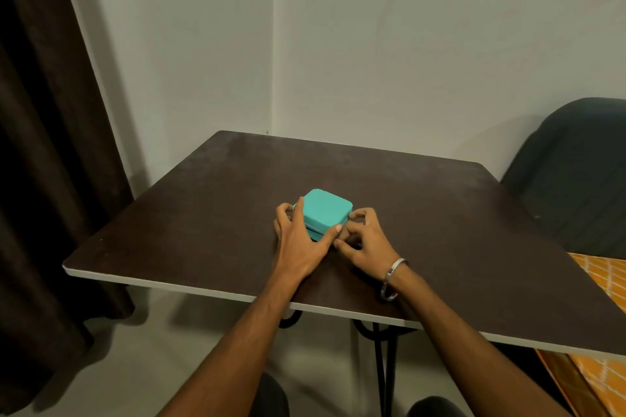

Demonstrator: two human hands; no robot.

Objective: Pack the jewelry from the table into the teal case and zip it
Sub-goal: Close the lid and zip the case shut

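Observation:
A small square teal case [326, 210] with rounded corners sits lid down near the middle of the dark table [423, 213]. My left hand [299, 240] grips it from the near left, fingers curled round its left side and thumb pressed on its near corner. My right hand [359, 237] is at the case's right near corner, its fingers curled against the zip seam; whether they pinch the zip pull is hidden. A metal bangle [393, 278] is on my right wrist. No loose jewelry shows on the table.
The table's near edge [237, 296] runs diagonally below my forearms. A dark chair [576, 179] stands at the right, an orange patterned cloth [603, 281] below it. A dark curtain [40, 145] hangs at the left beside the grey wall.

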